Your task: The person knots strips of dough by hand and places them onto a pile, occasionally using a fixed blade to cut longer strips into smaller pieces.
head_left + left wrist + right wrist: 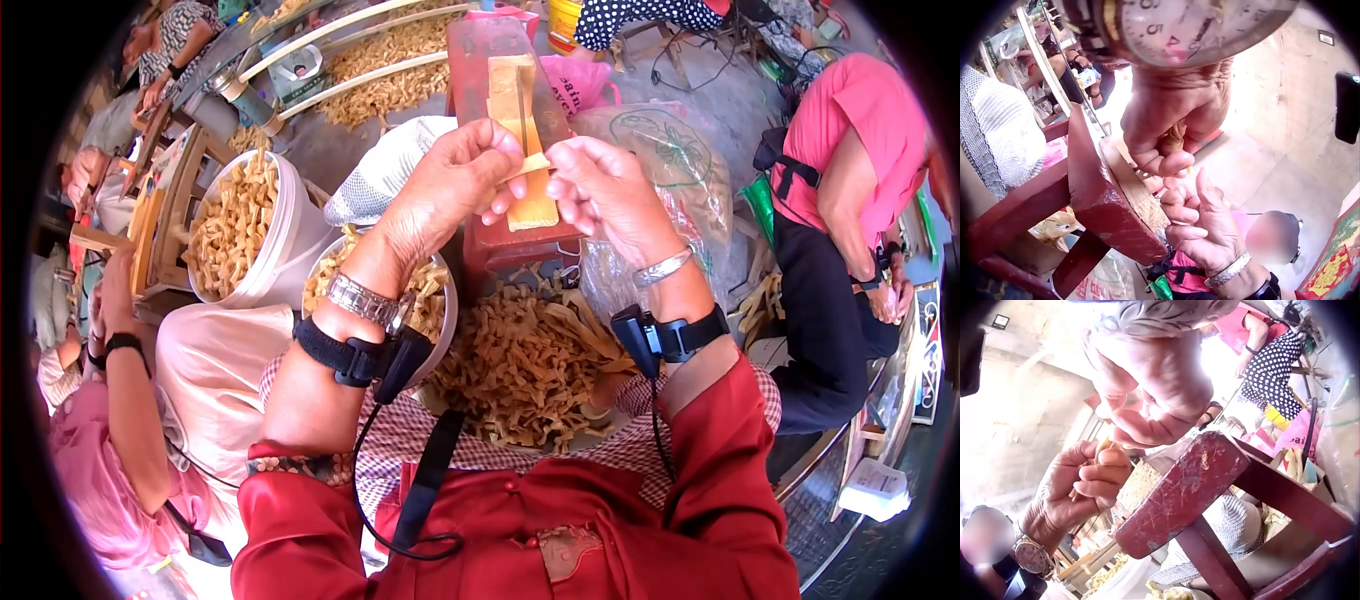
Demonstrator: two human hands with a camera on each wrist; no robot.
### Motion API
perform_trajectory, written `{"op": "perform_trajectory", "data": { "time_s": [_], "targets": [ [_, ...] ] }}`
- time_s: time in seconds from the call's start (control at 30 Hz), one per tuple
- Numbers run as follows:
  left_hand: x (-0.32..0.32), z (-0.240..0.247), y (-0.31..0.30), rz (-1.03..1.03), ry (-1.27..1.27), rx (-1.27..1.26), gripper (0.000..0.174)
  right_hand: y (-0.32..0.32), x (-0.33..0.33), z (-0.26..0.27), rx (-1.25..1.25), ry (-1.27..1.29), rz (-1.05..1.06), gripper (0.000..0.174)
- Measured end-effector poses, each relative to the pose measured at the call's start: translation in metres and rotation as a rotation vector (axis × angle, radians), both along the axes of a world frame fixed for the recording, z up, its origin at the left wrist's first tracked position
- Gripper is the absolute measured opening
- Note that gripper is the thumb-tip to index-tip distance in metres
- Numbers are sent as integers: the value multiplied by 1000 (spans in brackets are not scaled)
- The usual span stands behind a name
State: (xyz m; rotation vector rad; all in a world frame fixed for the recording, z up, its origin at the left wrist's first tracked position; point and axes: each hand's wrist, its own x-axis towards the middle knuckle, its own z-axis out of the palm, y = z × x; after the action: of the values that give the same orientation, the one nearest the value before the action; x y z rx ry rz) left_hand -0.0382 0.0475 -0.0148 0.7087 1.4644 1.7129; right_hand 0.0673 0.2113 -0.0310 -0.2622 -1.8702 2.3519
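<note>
Both hands are raised over a red wooden stool [478, 60] that carries a stack of tan dough strips [512, 95]. My left hand [465, 175] pinches one small dough strip [530, 164] at its left end. The fingertips of my right hand [600, 190] pinch the strip's other end. In the left wrist view the left hand [1160, 125] grips the strip [1174, 139] just above the right hand [1200, 222], beside the stool [1100, 194]. The right wrist view has the right hand [1147, 406] curled over the stool's corner [1191, 481], facing the left hand [1082, 484].
A heap of twisted dough pieces [520, 365] lies in my lap. A white bucket [295, 215] and a metal bowl [448, 310] hold more pieces at left. A plastic bag [670, 160] sits right of the stool. People sit close by at right [850, 150] and left [110, 450].
</note>
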Motion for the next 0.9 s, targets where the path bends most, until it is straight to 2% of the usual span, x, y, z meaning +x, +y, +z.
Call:
{"op": "perform_trajectory", "data": {
  "time_s": [0.1, 0.23, 0.7, 0.8, 0.9],
  "targets": [
    [-2, 2, 3, -27, 73, -4, 7, -7, -9, -3, 21, 122, -1, 19],
    [-9, 1, 5, 10, 196, -50, 10, -4, -16, -8, -2, 152, -61, 14],
    [-26, -10, 16, 106, 123, -41, 7, 4, -28, -8, 171, 115, -149, 11],
    [-23, -14, 20, 151, 214, -170, 7, 5, -33, -14, 259, 95, -126, 9],
    [-22, -15, 21, 224, 267, -228, 8, 5, -37, -22, 528, 178, -195, 6]
  ]
}}
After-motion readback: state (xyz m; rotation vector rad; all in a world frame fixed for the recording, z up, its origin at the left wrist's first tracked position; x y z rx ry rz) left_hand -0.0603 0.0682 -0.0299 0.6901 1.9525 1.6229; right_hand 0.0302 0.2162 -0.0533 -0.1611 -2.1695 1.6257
